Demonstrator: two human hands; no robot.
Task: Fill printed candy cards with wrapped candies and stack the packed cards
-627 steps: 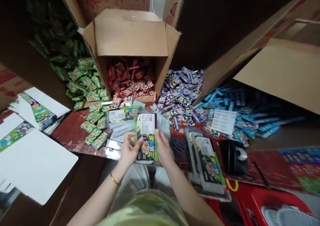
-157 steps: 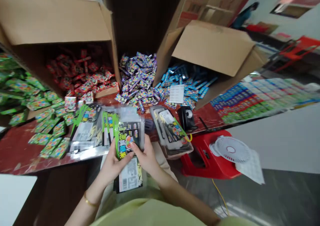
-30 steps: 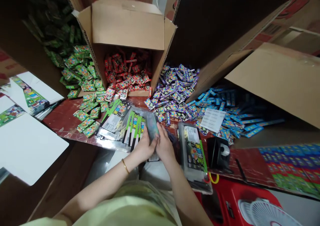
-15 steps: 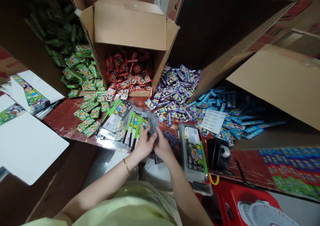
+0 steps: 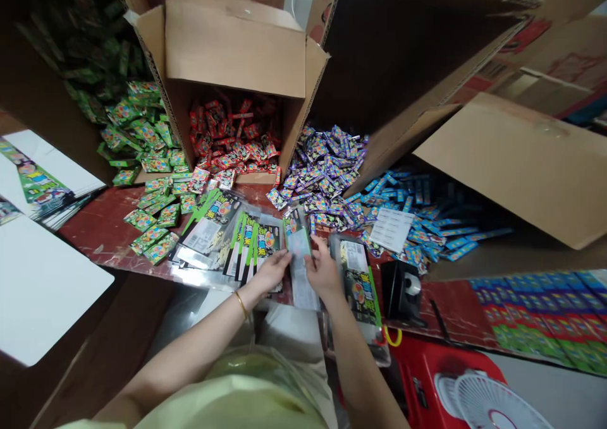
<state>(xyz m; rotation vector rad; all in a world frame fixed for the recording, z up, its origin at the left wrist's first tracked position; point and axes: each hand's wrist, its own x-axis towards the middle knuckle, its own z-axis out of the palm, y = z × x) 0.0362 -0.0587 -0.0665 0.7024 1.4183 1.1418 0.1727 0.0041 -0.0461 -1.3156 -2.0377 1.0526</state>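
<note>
A clear plastic bag [image 5: 303,285] with a black-and-green printed strip is upright between my hands at the table's front edge. My left hand [image 5: 271,272], a gold bangle at its wrist, pinches the bag's left edge. On the other side, my right hand [image 5: 324,270] grips the bag with thumb and fingers. Left of it, printed bags [image 5: 268,234] lie fanned out, overlapping another group of bags [image 5: 208,227]. A stack of the same bags [image 5: 356,283] lies just right of my right hand.
Cardboard boxes hold green packets [image 5: 152,135], red packets [image 5: 237,145], purple packets [image 5: 327,170] and blue packets [image 5: 427,217]. White cards [image 5: 52,277] lie left. A label sheet [image 5: 391,229], black tape dispenser [image 5: 403,293], packet rows [image 5: 540,315] and white fan [image 5: 493,400] are right.
My hands have moved apart, and the bag between them now shows its printed strip and clear body. The view has shifted slightly to the right.
</note>
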